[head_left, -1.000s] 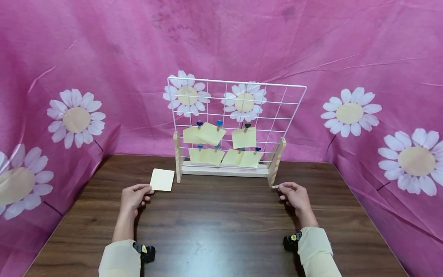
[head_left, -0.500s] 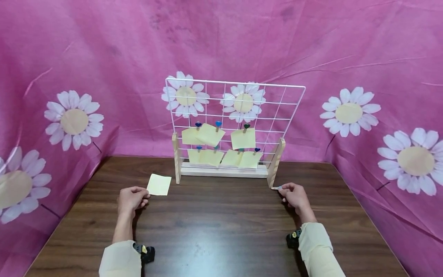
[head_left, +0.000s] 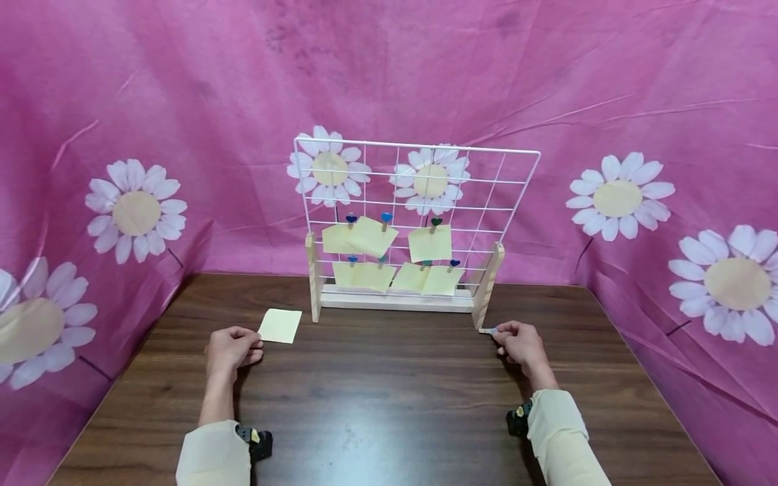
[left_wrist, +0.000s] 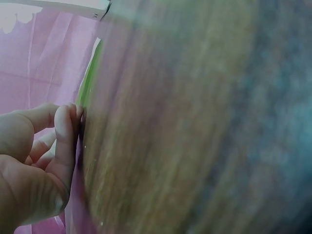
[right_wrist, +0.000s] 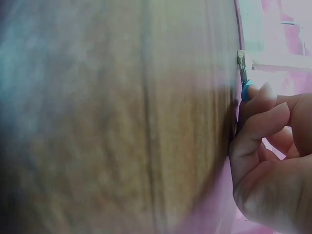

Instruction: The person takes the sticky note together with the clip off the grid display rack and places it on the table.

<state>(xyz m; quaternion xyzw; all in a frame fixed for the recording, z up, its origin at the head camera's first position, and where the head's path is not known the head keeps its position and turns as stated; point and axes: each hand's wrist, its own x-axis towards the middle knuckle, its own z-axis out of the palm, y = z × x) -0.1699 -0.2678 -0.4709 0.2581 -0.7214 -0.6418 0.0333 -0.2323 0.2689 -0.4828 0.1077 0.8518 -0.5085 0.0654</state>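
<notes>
My left hand (head_left: 231, 351) pinches the near left corner of a pale yellow sticky note (head_left: 281, 326), low over the table left of the rack. In the left wrist view the note (left_wrist: 89, 75) appears edge-on between thumb and fingertips. At the right, my right hand (head_left: 519, 343) pinches a small wooden clothespin (head_left: 488, 331) whose tip points left, right by the foot of the rack. Its blue end (right_wrist: 246, 90) shows at the fingertips in the right wrist view. A white wire grid rack (head_left: 419, 146) stands behind, bearing several yellow notes (head_left: 429, 244) clipped with heart-topped clothespins.
Wooden side posts (head_left: 486, 287) and a pale base bar (head_left: 395, 300) carry the grid on the dark wooden table (head_left: 377, 378). A pink cloth (head_left: 243, 88) with white daisies hangs behind and at both sides.
The note in my left hand has come slightly nearer and lower. More of the blue end of the clothespin shows at my right fingertips; the rack and its notes are unchanged.
</notes>
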